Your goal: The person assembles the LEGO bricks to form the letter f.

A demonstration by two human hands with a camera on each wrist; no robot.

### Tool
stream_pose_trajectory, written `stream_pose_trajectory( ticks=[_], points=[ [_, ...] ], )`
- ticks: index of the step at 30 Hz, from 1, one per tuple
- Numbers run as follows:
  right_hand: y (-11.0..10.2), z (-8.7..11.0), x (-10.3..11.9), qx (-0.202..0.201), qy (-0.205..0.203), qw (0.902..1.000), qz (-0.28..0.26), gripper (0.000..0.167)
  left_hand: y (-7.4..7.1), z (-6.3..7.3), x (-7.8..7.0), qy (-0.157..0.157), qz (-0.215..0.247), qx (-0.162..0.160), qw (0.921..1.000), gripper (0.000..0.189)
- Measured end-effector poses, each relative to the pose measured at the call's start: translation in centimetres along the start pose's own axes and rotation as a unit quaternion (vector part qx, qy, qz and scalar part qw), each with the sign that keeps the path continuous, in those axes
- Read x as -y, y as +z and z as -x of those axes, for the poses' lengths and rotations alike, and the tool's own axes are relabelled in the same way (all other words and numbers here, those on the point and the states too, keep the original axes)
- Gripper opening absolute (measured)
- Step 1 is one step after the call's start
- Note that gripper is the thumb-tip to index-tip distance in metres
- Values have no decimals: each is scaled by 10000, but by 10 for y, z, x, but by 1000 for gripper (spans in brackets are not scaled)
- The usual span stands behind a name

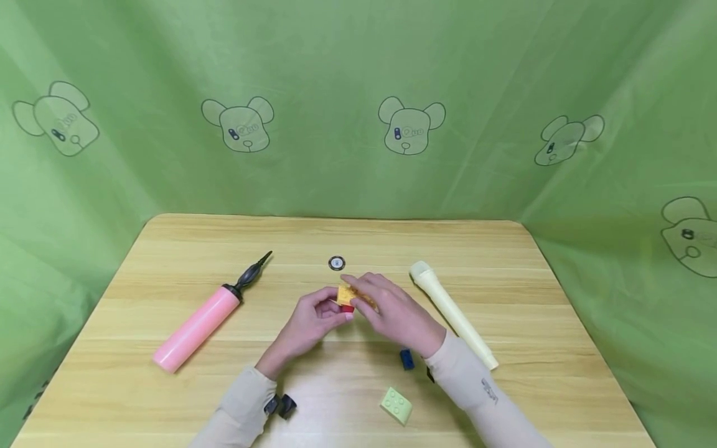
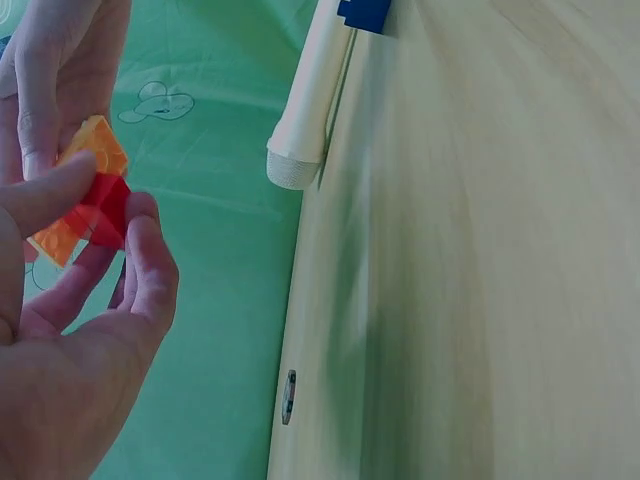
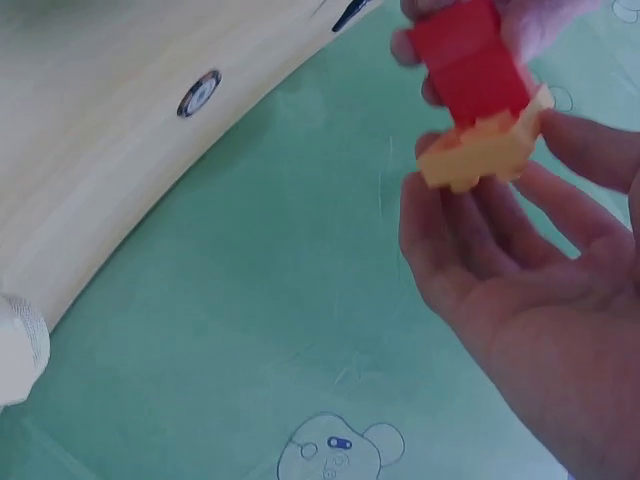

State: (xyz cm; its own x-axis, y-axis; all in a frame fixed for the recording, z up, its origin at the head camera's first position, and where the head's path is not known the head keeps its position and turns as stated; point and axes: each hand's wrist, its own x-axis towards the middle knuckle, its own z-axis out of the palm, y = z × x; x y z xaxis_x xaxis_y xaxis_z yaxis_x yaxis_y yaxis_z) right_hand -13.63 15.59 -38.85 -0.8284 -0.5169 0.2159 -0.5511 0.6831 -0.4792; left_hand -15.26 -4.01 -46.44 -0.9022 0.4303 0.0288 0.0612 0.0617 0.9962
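Head view: a table (image 1: 336, 373) with a pale, wood-grained top and rounded far corners stands against a green curtain (image 1: 330, 56), which hangs along the far, left and right sides and bears outlined animal heads (image 1: 411, 132). Over the middle of the table, the left hand (image 1: 308, 322) pinches a red brick (image 1: 348, 308), and the right hand (image 1: 392, 314) grips a yellow-orange brick (image 1: 344, 295) above it. A pink pump (image 1: 196, 331) with a black nozzle lies to the left, a round chip (image 1: 337, 263) beyond the hands, and a cream microphone-shaped stick (image 1: 456, 311) to the right. Nearer lie a dark blue brick (image 1: 407, 359) and, on the near side, a pale green brick (image 1: 396, 406).

Left wrist view: thumb and fingers of the left hand close on the red brick, which touches the yellow-orange one; wood grain streaks the tabletop.

Right wrist view: the right hand's thumb and fingers pinch the yellow-orange brick, studs visible, against the red brick; whether the two are fully joined cannot be told. Curtain fills the background.
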Motion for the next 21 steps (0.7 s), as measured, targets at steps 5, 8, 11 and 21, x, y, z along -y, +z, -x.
stream_pose_trajectory(
  ticks=[5,8,11,21],
  points=[
    [-2,0,-2,270,267,9992,-132,51,-3,1,3,-98,-46,137,9998,47],
    [-2,0,-2,373,261,9988,-194,50,-4,1,3,-7,-57,165,9998,48],
    [-3,1,-1,415,246,9986,-221,47,-6,1,3,82,-74,182,9998,45],
    [-10,19,-11,-45,229,9996,140,40,-8,1,1,55,51,192,9998,45]
  ],
)
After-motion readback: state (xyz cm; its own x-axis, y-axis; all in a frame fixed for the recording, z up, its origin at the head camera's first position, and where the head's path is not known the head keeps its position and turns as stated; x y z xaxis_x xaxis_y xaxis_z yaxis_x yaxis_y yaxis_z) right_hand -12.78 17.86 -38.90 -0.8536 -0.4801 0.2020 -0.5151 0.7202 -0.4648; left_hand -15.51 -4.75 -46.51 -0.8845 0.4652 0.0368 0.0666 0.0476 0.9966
